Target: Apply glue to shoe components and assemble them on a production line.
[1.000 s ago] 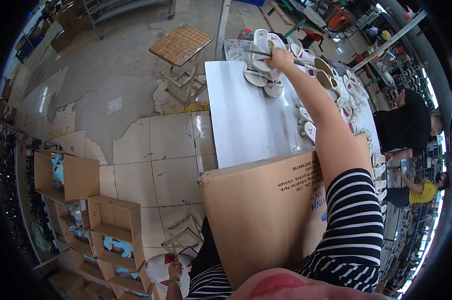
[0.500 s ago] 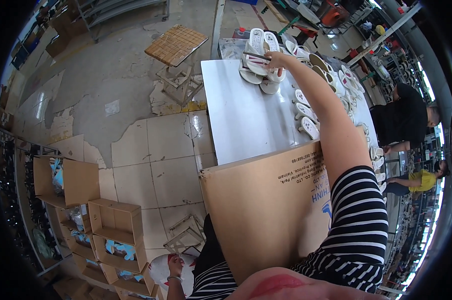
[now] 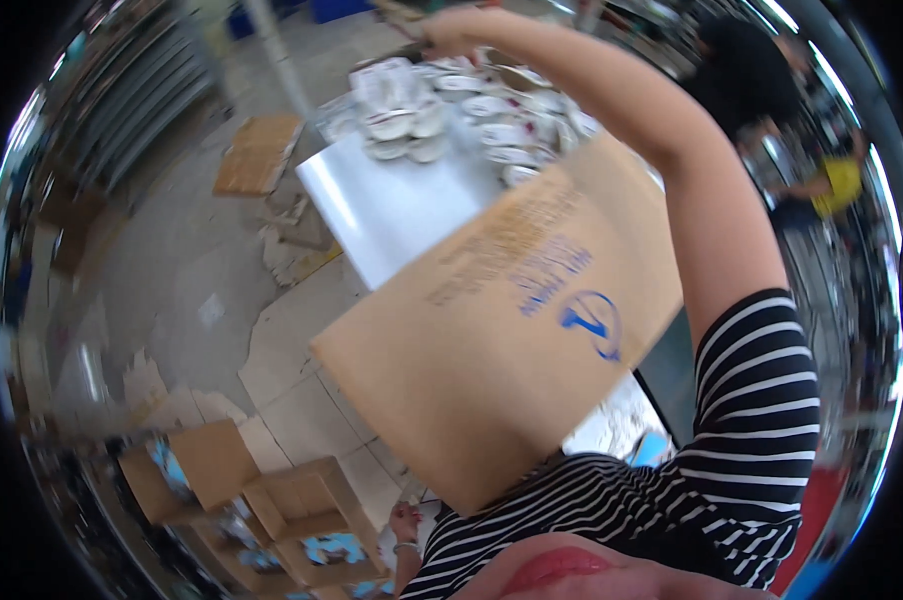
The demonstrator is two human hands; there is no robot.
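Observation:
My right hand [image 3: 457,36] is raised at the far end of the table, above the sandals, smeared by motion. Its fingers are closed round a thin dark stick-like tool [image 3: 408,28]. Below it stands a pair of white sandals [image 3: 390,85] on top of other pale sandals. A large brown cardboard box [image 3: 472,350] with blue and dark print leans between my body and the table, under my right arm. Low at my left side, my left hand [image 3: 405,522] has curled fingers beside something white; whether it holds anything is hidden.
More pale sandals [image 3: 512,130] crowd the right of the grey-white table [image 3: 372,215]. A wooden-topped stool [image 3: 260,155] stands left of it. Open cartons [image 3: 302,500] with blue contents are stacked at lower left. Two people work at the right, one in black [image 3: 742,85], one in yellow [image 3: 840,185].
My view has swung, so table and sandals sit farther left. My right hand has moved away from the white sandals, farther up and out. More of the box's print now shows.

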